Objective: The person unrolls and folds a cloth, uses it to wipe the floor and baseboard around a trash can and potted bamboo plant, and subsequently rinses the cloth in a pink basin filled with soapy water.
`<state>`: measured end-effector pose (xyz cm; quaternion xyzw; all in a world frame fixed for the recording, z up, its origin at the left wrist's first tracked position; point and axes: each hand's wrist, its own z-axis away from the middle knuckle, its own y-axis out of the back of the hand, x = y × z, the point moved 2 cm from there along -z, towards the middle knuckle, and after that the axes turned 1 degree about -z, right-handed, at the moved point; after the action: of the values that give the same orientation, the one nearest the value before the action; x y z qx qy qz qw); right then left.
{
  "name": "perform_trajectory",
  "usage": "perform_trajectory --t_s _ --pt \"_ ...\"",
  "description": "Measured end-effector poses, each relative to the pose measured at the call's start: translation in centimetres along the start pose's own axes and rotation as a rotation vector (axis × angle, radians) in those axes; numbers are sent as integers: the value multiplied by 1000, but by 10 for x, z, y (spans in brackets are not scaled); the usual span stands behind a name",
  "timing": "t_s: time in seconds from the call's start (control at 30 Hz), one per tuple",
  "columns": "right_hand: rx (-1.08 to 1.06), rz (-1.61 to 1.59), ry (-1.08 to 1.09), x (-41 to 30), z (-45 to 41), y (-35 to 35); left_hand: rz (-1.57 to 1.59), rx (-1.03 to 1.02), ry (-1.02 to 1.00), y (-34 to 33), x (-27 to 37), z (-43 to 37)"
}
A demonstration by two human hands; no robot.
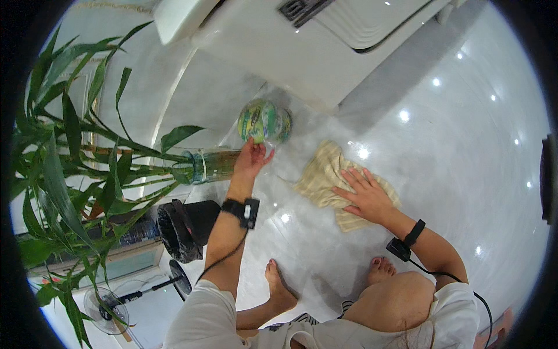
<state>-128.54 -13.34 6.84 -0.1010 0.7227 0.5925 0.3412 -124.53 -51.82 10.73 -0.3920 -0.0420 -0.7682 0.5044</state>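
Note:
My left hand [250, 161] reaches up to a round green and yellow plastic container [263, 121] with printed writing. Its fingertips are at the container's near edge, the thumb held apart; the container is slightly blurred. Palm down, my right hand [367, 196] lies with spread fingers on a rumpled beige striped cloth [324, 174], pressing it against the glossy floor. Just left of my left hand stands a clear glass vase [216, 165] with tall green plant stems; the hand hides part of its base.
A large white piece of furniture or appliance [301, 61] borders the floor [457, 174] ahead. Green leaves [65, 192] spread across the left. A black lined bin [187, 229] stands behind the vase, and a standing fan [107, 310] is farther off. Cables run from both wristbands.

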Motion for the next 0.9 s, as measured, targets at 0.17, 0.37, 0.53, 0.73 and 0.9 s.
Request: perform_trajectory --t_s 0.17,0.37,0.53,0.73,0.9 --pt "-26 104 -100 -2 -4 -4 60 76 -35 65 -73 86" --pt "223 118 -113 6 -121 -34 40 214 -52 133 -106 167" --pt "321 208 -288 36 -268 -50 140 274 -2 132 -122 169" --pt "463 204 -490 61 -366 -40 128 148 118 108 -123 156" --pt "291 78 -630 37 -393 -18 82 129 118 101 -109 162"
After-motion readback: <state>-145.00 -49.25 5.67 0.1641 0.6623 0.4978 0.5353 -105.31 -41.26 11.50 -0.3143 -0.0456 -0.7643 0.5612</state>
